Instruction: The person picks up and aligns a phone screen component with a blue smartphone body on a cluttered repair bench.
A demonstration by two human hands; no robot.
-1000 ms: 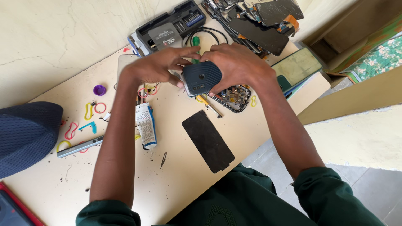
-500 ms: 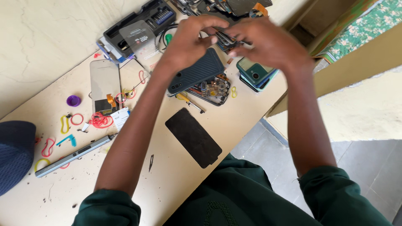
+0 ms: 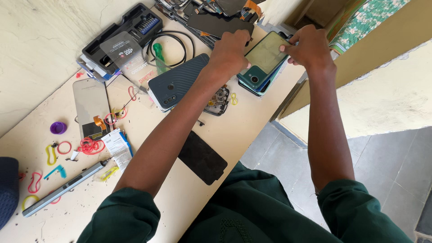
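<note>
While both hands grip a glossy green phone (image 3: 263, 60), a ribbed dark back cover (image 3: 180, 81) lies beside them.

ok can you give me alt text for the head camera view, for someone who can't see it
Seen from above, a person's left hand and right hand grip a green phone atop a stack at the far end of a cluttered workbench. Nearby lie a dark blue ribbed phone back, a black screen panel, a screwdriver kit and coloured rubber bands.
</note>
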